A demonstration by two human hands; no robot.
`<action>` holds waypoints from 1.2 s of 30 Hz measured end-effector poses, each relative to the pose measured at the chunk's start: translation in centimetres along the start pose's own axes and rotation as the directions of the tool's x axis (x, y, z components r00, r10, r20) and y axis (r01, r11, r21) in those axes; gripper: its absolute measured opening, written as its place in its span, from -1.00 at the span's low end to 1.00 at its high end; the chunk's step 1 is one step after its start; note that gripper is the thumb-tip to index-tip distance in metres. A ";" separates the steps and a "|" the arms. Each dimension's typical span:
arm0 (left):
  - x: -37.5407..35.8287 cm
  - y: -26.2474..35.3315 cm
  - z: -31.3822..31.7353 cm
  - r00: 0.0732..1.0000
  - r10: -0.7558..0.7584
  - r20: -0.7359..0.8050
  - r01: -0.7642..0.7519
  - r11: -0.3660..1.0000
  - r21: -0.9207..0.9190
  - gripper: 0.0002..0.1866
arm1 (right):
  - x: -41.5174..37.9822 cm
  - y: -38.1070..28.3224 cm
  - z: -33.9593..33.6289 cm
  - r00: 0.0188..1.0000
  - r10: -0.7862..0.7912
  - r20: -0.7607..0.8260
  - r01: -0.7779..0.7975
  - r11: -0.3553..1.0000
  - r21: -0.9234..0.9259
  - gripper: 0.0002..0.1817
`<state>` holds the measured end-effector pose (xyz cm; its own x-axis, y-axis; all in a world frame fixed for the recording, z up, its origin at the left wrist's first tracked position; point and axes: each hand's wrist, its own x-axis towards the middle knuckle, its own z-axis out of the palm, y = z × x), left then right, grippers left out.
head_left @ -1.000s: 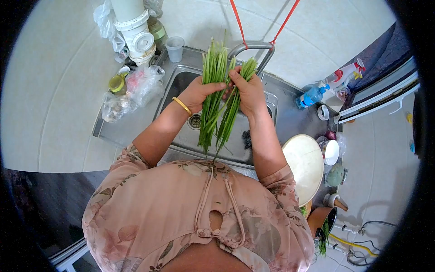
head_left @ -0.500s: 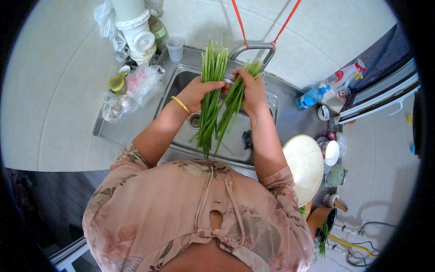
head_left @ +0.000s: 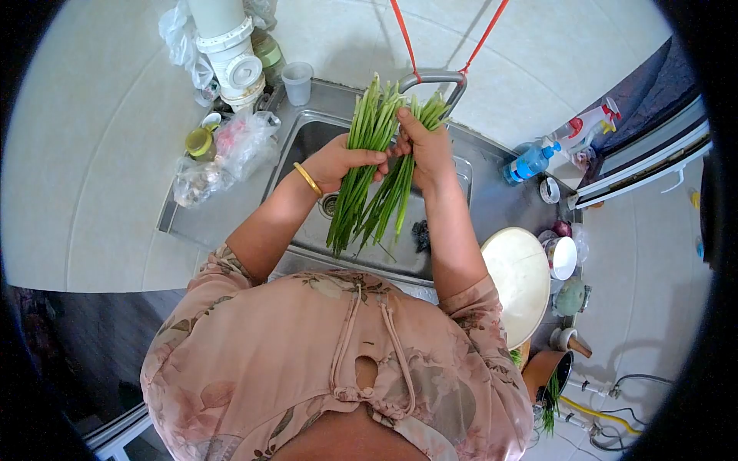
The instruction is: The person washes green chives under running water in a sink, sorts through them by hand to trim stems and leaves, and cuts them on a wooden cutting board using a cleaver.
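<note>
Over the steel sink (head_left: 307, 233), my left hand (head_left: 344, 161) wraps round a bunch of long green stalks (head_left: 372, 127), with pale ends up and dark leafy ends hanging down. A gold bangle is on that wrist. My right hand (head_left: 427, 150) is closed on a second green bunch (head_left: 396, 196), thumb across its upper part. The two bunches lean close together near the fingertips. A faucet (head_left: 434, 77) with red cords stands just behind them, partly hidden.
Left of the sink are plastic bags (head_left: 250, 142), a jar (head_left: 200, 143) and a plastic cup (head_left: 297, 82). On the right stand a blue bottle (head_left: 530, 164), a large round pale board (head_left: 516, 288), a white bowl (head_left: 562, 257) and a brown pot (head_left: 544, 370).
The left bunch has tilted to the right and its top has come down. The right bunch is more upright, and my right hand has turned slightly, its thumb now showing across the stalks.
</note>
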<state>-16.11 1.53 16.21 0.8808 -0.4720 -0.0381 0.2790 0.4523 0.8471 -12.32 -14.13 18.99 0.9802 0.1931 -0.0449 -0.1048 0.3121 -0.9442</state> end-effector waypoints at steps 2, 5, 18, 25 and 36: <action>0.1 -0.1 -0.2 1.000 0.005 0.011 -0.005 1.000 -0.019 -0.80 | -0.1 -0.1 0.2 1.000 -0.012 0.003 0.012 1.000 0.003 -0.80; 0.1 -0.1 -0.4 0.999 -0.015 -0.040 0.012 0.996 -0.083 -0.78 | -0.9 -0.5 0.6 0.999 -0.021 0.026 0.023 0.998 -0.050 -0.79; 0.3 -0.2 -0.5 0.999 0.031 -0.029 -0.031 0.999 -0.009 -0.78 | -1.3 0.0 0.6 0.987 -0.072 0.142 0.101 0.974 -0.204 -0.86; 0.0 0.0 -0.2 0.999 0.006 -0.047 -0.009 0.997 -0.070 -0.61 | -1.6 -0.3 0.8 0.994 -0.040 0.106 0.067 0.960 -0.272 -0.87; -0.1 0.0 -0.3 0.999 0.033 -0.031 -0.034 0.999 -0.037 -0.69 | -1.2 0.1 -0.1 0.988 0.066 0.141 -0.059 0.997 -0.057 -0.83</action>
<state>-16.14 1.77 16.03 0.9011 -0.4329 -0.0269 0.2627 0.4955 0.8280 -13.48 -14.39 18.94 0.9376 0.3422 -0.0613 -0.1527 0.2470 -0.9569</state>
